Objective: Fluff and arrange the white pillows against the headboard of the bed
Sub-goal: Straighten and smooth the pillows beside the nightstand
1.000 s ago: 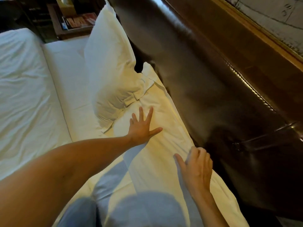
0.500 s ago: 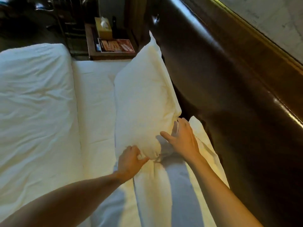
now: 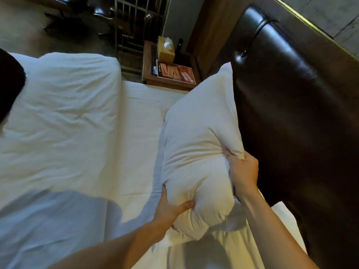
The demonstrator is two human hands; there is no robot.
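Both hands grip one white pillow (image 3: 202, 136) at its near end. The left hand (image 3: 171, 207) closes on the lower near corner, thumb pressed into the soft filling so the cotton case bulges and puckers around it. The right hand (image 3: 242, 171) clamps a pinched fold of the case at the upper near corner, beside the headboard (image 3: 291, 113). The hands are apart, one at each side of the pillow's short end.

The pillow is plump and elongated, with radiating creases near the grips. It stands on its long edge along the head edge of the bed, its upper side leaning against the headboard and its far corner reaching toward the nightstand (image 3: 169, 83).

The headboard is dark brown, glossy, padded leather or leatherette with a stitched seam and rounded corner. A second white pillow (image 3: 242, 247) lies flat below the held one, along the head edge. The fitted sheet (image 3: 139, 133) is smooth; the white duvet (image 3: 58, 117), folded back at the left, is rumpled. On the wooden nightstand stand a tan tissue box (image 3: 166, 49) and a red printed card (image 3: 175, 71).
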